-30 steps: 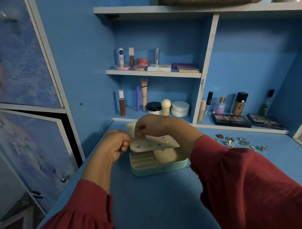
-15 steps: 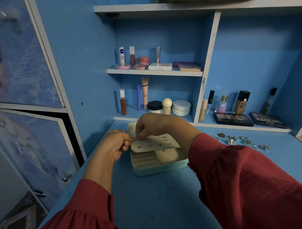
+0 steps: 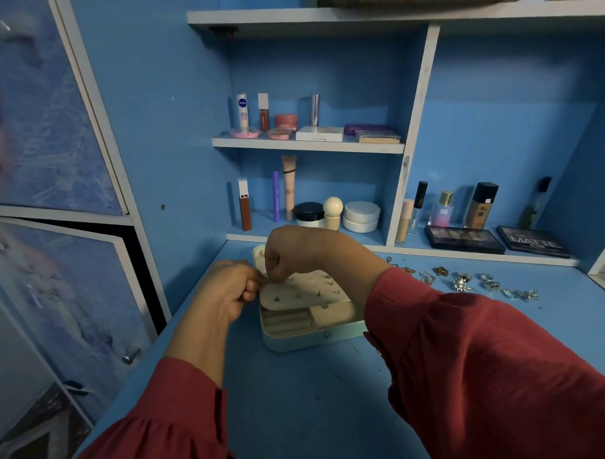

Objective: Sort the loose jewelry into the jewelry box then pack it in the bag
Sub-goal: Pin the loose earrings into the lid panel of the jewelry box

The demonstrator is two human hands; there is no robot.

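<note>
The jewelry box (image 3: 308, 327) is seen open on the blue counter (image 3: 300, 401), with its beige earring panel (image 3: 301, 293) raised over the lower compartments. Several studs are already seated in that panel, so sorting is judged to be under way but far from finished. The panel's left edge is pinched by the curled fingers of the left hand (image 3: 227, 290), while the fingers of the right hand (image 3: 288, 254) are bunched at the panel's near-left corner, apparently around a small piece; what is held there cannot be made out. A row of loose jewelry (image 3: 467, 282) is left on the counter well to the right of the box, so most pieces remain to be placed, and the box has yet to be closed and packed. No bag can be identified with certainty. The box's lid is largely hidden behind the right hand.
</note>
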